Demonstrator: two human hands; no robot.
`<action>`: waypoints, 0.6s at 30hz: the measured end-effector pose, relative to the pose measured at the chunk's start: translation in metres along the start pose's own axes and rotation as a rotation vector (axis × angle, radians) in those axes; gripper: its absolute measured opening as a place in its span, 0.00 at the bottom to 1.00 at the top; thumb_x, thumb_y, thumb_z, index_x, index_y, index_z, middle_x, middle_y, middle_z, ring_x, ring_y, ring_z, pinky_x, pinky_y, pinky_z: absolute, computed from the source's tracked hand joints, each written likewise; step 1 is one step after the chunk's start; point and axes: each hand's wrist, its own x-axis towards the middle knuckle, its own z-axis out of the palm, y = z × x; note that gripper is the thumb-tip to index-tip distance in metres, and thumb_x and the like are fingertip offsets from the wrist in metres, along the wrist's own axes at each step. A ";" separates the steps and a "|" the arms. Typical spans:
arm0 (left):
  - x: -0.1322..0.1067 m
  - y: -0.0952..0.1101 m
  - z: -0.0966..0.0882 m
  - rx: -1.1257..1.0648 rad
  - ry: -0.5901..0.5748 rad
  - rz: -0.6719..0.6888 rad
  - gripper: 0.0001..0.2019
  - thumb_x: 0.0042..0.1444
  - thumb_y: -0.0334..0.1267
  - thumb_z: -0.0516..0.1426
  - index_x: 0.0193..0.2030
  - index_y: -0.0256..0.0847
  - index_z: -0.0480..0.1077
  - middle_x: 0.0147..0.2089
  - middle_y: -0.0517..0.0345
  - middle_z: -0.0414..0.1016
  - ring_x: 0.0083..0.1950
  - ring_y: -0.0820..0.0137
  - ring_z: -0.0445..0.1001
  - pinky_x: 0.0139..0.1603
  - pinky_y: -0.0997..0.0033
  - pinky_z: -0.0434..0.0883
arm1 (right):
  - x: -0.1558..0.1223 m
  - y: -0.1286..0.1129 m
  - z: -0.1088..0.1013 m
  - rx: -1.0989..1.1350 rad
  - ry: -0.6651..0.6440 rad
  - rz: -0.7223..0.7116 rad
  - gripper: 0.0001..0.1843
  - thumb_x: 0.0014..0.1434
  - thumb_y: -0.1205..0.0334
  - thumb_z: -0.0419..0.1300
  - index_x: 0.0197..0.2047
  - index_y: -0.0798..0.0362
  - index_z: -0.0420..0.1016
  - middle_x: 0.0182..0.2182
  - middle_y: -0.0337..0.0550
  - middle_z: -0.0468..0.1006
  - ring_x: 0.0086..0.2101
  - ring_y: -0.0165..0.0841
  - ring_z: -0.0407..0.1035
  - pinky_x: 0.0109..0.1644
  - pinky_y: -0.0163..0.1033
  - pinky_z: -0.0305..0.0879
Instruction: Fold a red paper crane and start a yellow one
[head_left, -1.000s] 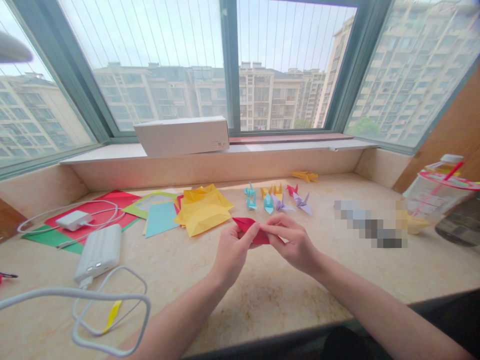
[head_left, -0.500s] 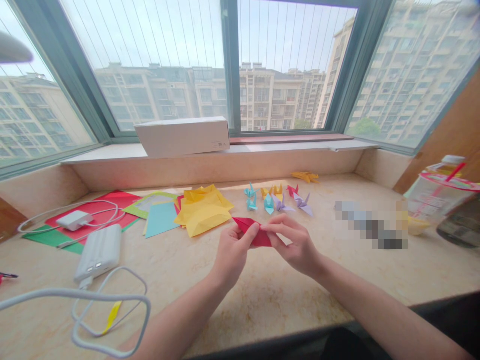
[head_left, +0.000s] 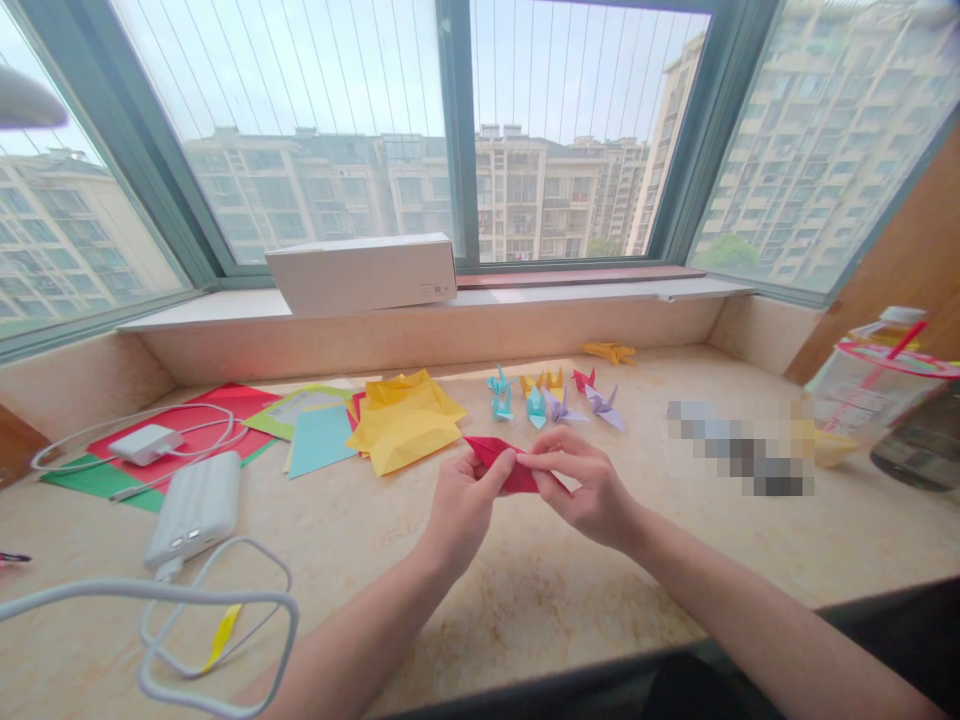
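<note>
A folded piece of red origami paper is held up between my two hands, above the stone counter. My left hand is closed on its left part, the thumb pressed on top. My right hand pinches the right side with thumb and fingers, and part of the paper is hidden behind them. Just beyond my hands stand several small paper cranes: light blue ones, yellow ones, a red one and purple ones.
Crumpled yellow paper and a light blue sheet lie left of centre. A white power bank with a looping cable is at left. A plastic cup stands at right; a white box rests on the sill.
My hands keep hold of the red paper in nearly the same pose, with the right fingertips shifted very slightly. The whole view has moved a little.
</note>
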 end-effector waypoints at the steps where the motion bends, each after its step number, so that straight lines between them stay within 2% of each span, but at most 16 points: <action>1: 0.001 -0.001 -0.001 0.006 -0.003 0.005 0.14 0.51 0.44 0.66 0.36 0.33 0.77 0.35 0.49 0.82 0.37 0.63 0.81 0.44 0.64 0.77 | 0.001 -0.001 0.000 0.007 0.003 0.033 0.15 0.62 0.70 0.58 0.49 0.48 0.79 0.40 0.46 0.74 0.40 0.35 0.72 0.44 0.42 0.73; 5: 0.002 -0.001 -0.002 0.017 -0.013 0.019 0.13 0.50 0.43 0.66 0.35 0.33 0.77 0.35 0.50 0.82 0.37 0.63 0.80 0.44 0.64 0.76 | 0.004 -0.004 0.003 0.101 0.041 0.267 0.10 0.61 0.63 0.62 0.46 0.51 0.77 0.38 0.44 0.77 0.37 0.34 0.72 0.42 0.41 0.72; 9: 0.001 -0.001 -0.001 0.054 -0.001 0.040 0.13 0.50 0.42 0.66 0.36 0.33 0.77 0.35 0.50 0.82 0.37 0.64 0.79 0.43 0.65 0.76 | 0.004 -0.003 0.006 0.315 0.016 0.505 0.13 0.61 0.57 0.63 0.47 0.53 0.75 0.37 0.44 0.79 0.35 0.32 0.74 0.39 0.39 0.72; 13: 0.001 -0.001 -0.001 0.085 0.011 0.050 0.13 0.51 0.43 0.66 0.35 0.33 0.78 0.35 0.50 0.82 0.36 0.65 0.78 0.41 0.68 0.74 | 0.003 0.001 0.007 0.429 0.010 0.567 0.15 0.59 0.54 0.64 0.48 0.53 0.75 0.36 0.44 0.81 0.36 0.33 0.75 0.41 0.40 0.73; 18: 0.003 -0.001 -0.003 0.115 0.018 0.060 0.13 0.51 0.44 0.66 0.34 0.33 0.78 0.33 0.51 0.81 0.34 0.66 0.78 0.39 0.69 0.74 | 0.005 -0.001 0.005 0.441 -0.012 0.646 0.17 0.58 0.51 0.65 0.43 0.55 0.80 0.37 0.47 0.83 0.37 0.37 0.77 0.44 0.45 0.74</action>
